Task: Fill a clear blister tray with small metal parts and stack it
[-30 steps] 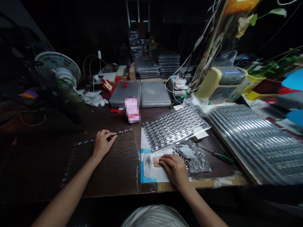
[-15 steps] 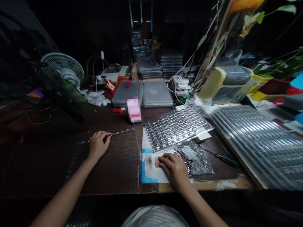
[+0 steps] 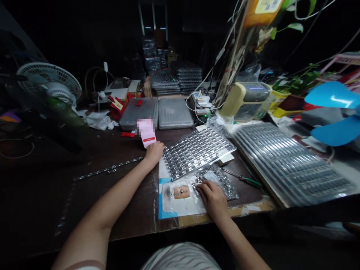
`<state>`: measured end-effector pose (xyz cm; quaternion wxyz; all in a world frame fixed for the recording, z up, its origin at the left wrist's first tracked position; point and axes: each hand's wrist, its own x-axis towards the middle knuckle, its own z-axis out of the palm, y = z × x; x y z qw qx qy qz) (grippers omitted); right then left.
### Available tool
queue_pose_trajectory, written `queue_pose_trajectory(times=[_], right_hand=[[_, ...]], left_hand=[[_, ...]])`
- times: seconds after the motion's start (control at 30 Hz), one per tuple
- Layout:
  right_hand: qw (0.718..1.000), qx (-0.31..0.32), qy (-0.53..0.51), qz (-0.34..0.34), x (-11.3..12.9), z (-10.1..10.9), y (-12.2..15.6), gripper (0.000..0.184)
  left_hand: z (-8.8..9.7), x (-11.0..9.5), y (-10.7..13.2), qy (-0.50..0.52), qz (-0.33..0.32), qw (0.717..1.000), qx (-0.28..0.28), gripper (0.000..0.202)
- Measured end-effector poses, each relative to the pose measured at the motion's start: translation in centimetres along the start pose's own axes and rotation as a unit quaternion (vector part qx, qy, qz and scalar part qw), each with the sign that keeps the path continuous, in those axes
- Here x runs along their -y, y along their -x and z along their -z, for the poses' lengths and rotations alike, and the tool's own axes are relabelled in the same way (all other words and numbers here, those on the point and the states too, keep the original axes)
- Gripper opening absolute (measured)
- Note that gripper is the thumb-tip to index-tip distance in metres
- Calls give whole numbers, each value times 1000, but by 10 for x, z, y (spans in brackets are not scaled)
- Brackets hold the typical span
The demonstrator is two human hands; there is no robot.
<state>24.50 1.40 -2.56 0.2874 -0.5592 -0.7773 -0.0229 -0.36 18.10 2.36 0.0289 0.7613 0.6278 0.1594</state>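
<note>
My left hand is at the far left corner of a clear tray filled with rows of shiny metal pieces. Its fingers are bent together, and what they pinch, if anything, is hidden. My right hand has its fingertips closed down among small shiny metal parts at the mouth of a clear plastic bag. Left of it, a small tan block with a metal piece on top lies on a white and blue sheet. A narrow strip of metal pieces lies on the dark table.
A green-handled screwdriver lies right of the bag. Large ribbed clear trays cover the table's right side. At the back stand two grey trays, a pink item, a beige machine and a fan.
My left hand has left the metal strip, which now lies on the table, and moved right to the tray's corner. My right hand has moved from the tan block to the metal parts.
</note>
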Motion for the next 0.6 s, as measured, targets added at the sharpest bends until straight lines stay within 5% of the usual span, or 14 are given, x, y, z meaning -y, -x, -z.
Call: queue_pose_trajectory(times=[0.23,0.33,0.4,0.47,0.53,0.6], right_hand=[[997,-18,-76,-27,2,7,0,18],[992,-22,-112,-47,0,6,1,15],[989,-28,-136,-54,-1,5,2,13],[986,-33,-157,-54,-1,5,1,12],[984,-36,-169,-54,1,5,0,13],[983,-36,-173,-54,5,6,-1,15]], left_hand=[[16,-2,6,21,33,999,-5,19],[26,-2,39,234,49,971,-6,22],[26,-6,70,396,58,914,62,30],[23,-14,99,452,68,879,136,31],[17,-23,123,457,64,873,157,29],[9,-34,141,399,48,904,147,20]])
